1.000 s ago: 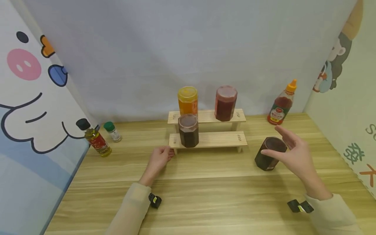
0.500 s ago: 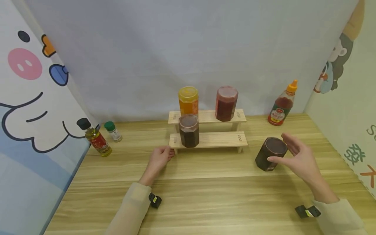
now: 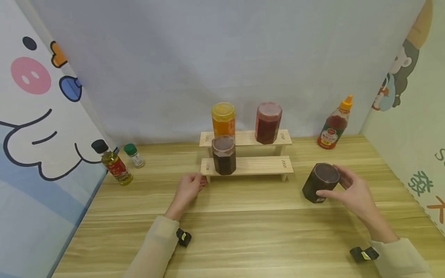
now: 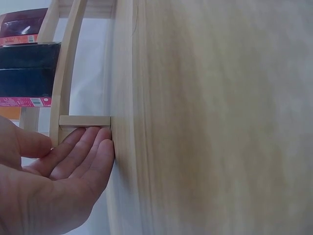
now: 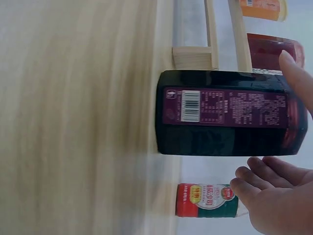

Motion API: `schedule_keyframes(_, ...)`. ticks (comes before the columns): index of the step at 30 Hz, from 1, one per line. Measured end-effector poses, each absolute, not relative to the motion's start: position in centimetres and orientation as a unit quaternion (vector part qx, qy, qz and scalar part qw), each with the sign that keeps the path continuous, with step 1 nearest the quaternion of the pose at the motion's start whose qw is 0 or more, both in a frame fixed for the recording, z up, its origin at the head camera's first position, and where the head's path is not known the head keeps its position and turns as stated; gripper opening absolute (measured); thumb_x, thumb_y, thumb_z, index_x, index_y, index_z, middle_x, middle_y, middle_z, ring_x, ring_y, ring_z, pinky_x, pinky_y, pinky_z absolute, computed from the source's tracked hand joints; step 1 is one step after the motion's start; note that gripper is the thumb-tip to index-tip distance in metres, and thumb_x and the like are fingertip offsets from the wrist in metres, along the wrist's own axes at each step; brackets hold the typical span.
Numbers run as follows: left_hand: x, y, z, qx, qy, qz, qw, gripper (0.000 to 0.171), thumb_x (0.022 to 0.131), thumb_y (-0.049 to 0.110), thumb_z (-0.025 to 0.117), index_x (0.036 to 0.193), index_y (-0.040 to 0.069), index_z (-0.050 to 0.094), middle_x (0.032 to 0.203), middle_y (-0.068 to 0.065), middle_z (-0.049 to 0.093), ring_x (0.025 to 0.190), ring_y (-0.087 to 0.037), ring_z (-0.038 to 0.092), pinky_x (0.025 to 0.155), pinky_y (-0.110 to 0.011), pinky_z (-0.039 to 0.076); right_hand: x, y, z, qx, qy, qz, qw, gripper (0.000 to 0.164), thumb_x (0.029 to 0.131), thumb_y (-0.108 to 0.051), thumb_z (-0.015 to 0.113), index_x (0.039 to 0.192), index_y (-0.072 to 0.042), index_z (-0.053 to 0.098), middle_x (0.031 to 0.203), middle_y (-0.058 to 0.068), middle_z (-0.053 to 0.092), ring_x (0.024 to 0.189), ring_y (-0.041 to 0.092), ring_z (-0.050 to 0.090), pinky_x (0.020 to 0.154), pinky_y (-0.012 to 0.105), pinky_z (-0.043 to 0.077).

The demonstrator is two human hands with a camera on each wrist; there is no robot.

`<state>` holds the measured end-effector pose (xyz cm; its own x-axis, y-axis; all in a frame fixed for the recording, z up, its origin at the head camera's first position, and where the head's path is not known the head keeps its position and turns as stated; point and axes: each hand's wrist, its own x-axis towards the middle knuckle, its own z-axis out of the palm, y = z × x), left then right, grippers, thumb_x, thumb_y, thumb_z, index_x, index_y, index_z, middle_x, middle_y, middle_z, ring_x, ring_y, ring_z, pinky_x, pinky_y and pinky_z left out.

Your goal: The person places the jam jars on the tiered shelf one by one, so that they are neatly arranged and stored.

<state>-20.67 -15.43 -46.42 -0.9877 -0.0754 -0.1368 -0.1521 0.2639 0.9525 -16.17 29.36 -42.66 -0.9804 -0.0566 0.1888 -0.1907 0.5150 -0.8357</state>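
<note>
My left hand (image 3: 189,188) holds the left end of a two-step wooden rack (image 3: 257,166). In the left wrist view, its thumb lies at the step board and its fingers (image 4: 93,152) bend against the leg below. Around a dark hexagonal jar (image 3: 320,183) on the table, my right hand (image 3: 352,193) is spread. The right wrist view has the thumb on one side of this jar and the fingers (image 5: 259,178) on the other, slightly apart from it. Another dark jar (image 3: 224,156) stands on the lower step. On the upper step are an orange jar (image 3: 223,117) and a red jar (image 3: 267,123).
A sauce bottle (image 3: 333,127) with an orange nozzle stands behind the right-hand jar. At the left are an oil bottle (image 3: 116,166) and a small green-capped shaker (image 3: 135,156). A pale cloth wall (image 3: 222,58) closes off the back of the table (image 3: 243,239).
My right hand has moved slightly right and lower, and its fingers have closed in toward the dark jar. That jar and my left hand have stayed in place.
</note>
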Motion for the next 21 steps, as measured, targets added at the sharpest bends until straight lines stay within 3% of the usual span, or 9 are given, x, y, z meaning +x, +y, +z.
schedule_keyframes(5,-20.8,-15.5,-46.6,-0.079,0.791,0.605,0.038,0.038,0.103,0.018,0.04,0.114,-0.012,0.061,0.107,-0.021,0.066,0.101,-0.027,0.063,0.087,-0.036,0.052,-16.1,29.5,-43.4,0.082,-0.865,0.492,0.061,0.084,0.071,-0.01,0.086,0.139,0.007,0.04,0.135,0.028,0.046,0.126,0.032,0.045,0.091,0.009,0.039)
schedule_keyframes(11,-21.0,-15.4,-47.0,-0.081,0.792,0.604,0.044,0.038,0.104,0.018,0.04,0.116,-0.012,0.061,0.109,-0.023,0.065,0.104,-0.03,0.062,0.088,-0.038,0.051,-16.0,29.6,-44.0,0.084,-0.87,0.482,0.059,0.08,0.07,-0.012,0.086,0.136,0.005,0.044,0.13,0.025,0.051,0.117,0.009,0.051,0.089,0.009,0.04)
schedule_keyframes(15,-20.9,-15.4,-46.9,-0.077,0.794,0.601,0.043,0.038,0.104,0.018,0.04,0.115,-0.012,0.061,0.109,-0.023,0.065,0.103,-0.03,0.063,0.088,-0.038,0.051,-16.0,29.6,-44.3,0.081,-0.873,0.478,0.054,0.079,0.071,-0.013,0.086,0.137,0.003,0.045,0.129,0.023,0.053,0.113,0.002,0.05,0.088,0.009,0.041)
schedule_keyframes(21,-21.0,-15.5,-46.9,-0.078,0.793,0.603,0.041,0.038,0.104,0.018,0.04,0.115,-0.012,0.061,0.108,-0.023,0.065,0.103,-0.03,0.063,0.088,-0.038,0.051,-16.4,29.5,-44.8,0.083,-0.865,0.49,0.065,0.075,0.07,-0.01,0.086,0.135,0.001,0.048,0.121,0.003,0.059,0.105,-0.006,0.052,0.085,0.01,0.043)
